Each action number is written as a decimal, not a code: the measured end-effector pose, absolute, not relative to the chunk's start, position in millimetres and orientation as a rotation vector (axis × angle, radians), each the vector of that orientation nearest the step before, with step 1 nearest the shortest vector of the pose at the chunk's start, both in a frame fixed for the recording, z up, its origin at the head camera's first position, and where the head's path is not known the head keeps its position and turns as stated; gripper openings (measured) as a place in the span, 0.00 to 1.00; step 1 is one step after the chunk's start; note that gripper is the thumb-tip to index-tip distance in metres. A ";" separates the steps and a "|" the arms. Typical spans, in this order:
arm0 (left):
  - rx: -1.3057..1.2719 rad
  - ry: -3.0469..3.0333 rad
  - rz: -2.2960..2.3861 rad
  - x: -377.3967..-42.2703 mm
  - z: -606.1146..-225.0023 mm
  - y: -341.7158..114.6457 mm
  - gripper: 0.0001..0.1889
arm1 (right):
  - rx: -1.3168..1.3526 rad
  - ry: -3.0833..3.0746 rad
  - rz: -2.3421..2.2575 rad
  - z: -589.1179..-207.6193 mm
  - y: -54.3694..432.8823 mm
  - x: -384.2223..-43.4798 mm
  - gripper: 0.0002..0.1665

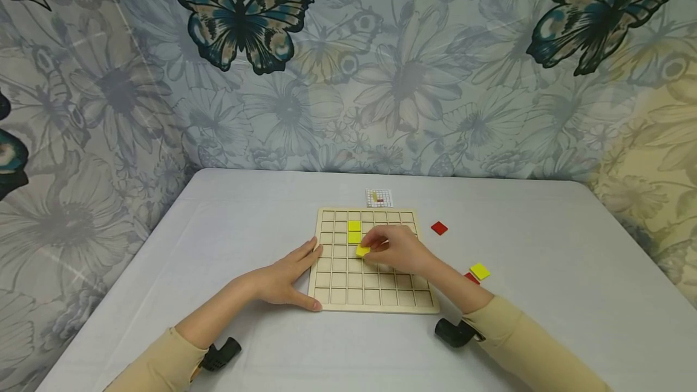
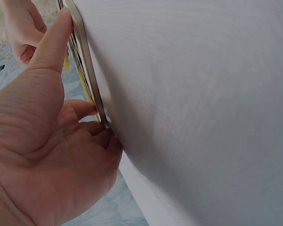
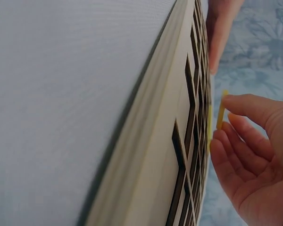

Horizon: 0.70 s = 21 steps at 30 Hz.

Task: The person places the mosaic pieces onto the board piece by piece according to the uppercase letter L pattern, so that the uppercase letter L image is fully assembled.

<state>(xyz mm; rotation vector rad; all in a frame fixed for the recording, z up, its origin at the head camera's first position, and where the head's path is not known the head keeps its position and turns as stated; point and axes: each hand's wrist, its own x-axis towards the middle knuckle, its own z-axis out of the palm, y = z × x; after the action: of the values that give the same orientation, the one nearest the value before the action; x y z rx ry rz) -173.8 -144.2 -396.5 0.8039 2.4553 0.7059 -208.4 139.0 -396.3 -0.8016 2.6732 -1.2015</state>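
A wooden grid board (image 1: 376, 300) lies on the table, with two yellow square tiles (image 1: 354, 226) in adjoining cells of one column. My right hand (image 1: 397, 248) pinches another yellow tile (image 1: 362, 251) between thumb and fingers, just nearer to me than those two. In the right wrist view this yellow tile (image 3: 221, 110) is seen edge-on, slightly off the board's surface. My left hand (image 1: 283, 275) rests against the board's left side, fingertips on the edge and thumb at the near left corner. The left wrist view shows its thumb (image 2: 49, 52) stretched along the board's edge.
A small printed card (image 1: 379, 198) with a coloured grid pattern lies beyond the board. To the right are a red tile (image 1: 439, 228) and a yellow tile (image 1: 480, 271) partly over another red tile (image 1: 471, 278). A patterned wall (image 1: 348, 107) stands behind the white table (image 1: 250, 210).
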 end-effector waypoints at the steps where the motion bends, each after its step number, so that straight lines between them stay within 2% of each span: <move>1: 0.806 2.455 0.706 -173.9 -396.7 -144.3 0.59 | -0.802 2.673 -1.190 -396.4 137.5 -208.7 0.10; 21: 0.813 2.450 0.709 -174.9 -398.6 -145.5 0.59 | -0.928 2.736 -1.065 -399.2 123.9 -210.8 0.09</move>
<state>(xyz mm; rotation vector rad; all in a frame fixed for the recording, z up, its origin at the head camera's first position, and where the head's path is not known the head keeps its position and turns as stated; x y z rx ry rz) -174.9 -145.5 -398.6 0.8131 2.4498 0.7087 -210.8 123.9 -399.2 -0.9284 2.7357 -1.0649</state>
